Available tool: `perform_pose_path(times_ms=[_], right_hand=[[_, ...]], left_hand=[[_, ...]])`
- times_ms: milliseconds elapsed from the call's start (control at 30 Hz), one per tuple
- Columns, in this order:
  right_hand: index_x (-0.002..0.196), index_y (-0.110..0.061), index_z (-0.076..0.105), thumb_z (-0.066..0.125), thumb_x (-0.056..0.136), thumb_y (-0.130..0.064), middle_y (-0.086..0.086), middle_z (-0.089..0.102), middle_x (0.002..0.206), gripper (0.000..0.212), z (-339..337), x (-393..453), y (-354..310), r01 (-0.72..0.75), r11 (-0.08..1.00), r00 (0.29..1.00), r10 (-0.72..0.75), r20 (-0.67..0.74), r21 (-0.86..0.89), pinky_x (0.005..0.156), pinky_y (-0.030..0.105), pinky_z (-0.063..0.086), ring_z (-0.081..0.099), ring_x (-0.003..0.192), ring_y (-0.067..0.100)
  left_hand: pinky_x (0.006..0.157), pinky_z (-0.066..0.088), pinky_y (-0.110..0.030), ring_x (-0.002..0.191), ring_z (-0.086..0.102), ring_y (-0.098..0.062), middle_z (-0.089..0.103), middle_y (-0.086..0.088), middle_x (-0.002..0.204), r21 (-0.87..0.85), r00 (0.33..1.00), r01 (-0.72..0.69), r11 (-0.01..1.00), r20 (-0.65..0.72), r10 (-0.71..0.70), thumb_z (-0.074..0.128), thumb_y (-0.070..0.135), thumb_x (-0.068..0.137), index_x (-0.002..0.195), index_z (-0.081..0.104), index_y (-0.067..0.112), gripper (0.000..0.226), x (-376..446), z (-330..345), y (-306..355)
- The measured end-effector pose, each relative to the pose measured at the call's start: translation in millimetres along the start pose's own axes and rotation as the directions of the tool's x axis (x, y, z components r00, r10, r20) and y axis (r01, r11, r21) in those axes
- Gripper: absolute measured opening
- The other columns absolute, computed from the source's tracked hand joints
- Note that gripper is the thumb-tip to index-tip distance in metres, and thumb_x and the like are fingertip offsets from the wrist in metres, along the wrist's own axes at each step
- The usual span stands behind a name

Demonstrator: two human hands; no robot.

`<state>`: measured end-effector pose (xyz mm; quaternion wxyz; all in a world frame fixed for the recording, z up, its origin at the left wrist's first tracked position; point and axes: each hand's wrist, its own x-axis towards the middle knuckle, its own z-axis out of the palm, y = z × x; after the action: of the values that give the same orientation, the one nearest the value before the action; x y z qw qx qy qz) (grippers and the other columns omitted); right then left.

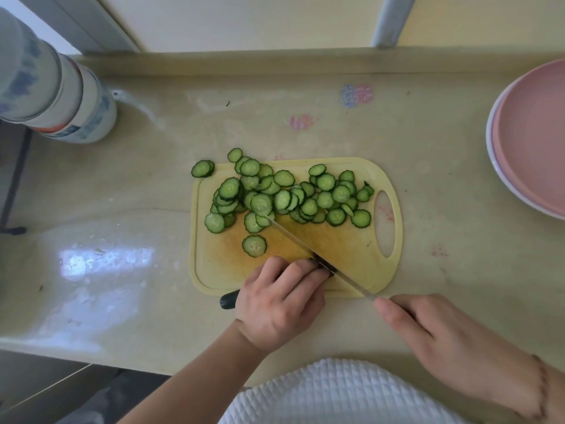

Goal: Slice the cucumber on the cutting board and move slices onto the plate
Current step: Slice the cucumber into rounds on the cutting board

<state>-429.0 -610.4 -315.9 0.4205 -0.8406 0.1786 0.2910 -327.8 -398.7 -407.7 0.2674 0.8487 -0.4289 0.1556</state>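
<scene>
cucumber [227, 300]: dark green stub, mostly hidden under the left hand [278, 304], lying on the near edge of the yellow cutting board [351, 240]. left fingers [301, 273] curl over it, tips at the knife [305, 244] blade. right hand [428, 328] grips the knife handle, fingers wrapped round it. slices [287, 194] lie heaped across the far half of the board; one pair rests off its far left corner on the tabletop [305, 117]. pink plate [532, 139] sits well apart at the right. jar [61, 93] at far left.

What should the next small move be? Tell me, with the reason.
Probably press the knife down for another slice: its blade sits across the remaining cucumber, held by the left hand, right hand on the handle. The plate holds no slices.
</scene>
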Motion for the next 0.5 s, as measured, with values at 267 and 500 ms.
perform_pose_path(times_ms=[267,500], right_hand=[[0.068,-0.019,0.041,0.015,0.074,-0.087,-0.004,0.036,0.048,0.074,-8,-19,-12,0.001,0.998,1.0,-0.001,-0.01,-0.058,0.047,0.032,0.031,0.032,0.044,0.007],[0.068,-0.018,0.04,0.011,0.072,-0.092,-0.003,0.034,0.049,0.079,-7,-20,-8,-0.007,0.997,1.0,0.006,-0.01,-0.071,0.051,0.037,0.033,0.033,0.045,0.007]], left_hand=[[0.06,0.05,-0.031,0.066,0.058,-0.024,0.069,0.004,0.097,-0.005,0.999,-0.038,0.999,-0.029,0.038,0.08,0.011,0.078,0.102,0.068,0.018,0.028,-2,2,-1],[0.061,0.049,-0.031,0.066,0.057,-0.024,0.061,0.006,0.103,-0.007,0.998,-0.057,0.998,-0.04,0.056,0.081,0.009,0.076,0.104,0.065,0.018,0.034,-3,2,0]])
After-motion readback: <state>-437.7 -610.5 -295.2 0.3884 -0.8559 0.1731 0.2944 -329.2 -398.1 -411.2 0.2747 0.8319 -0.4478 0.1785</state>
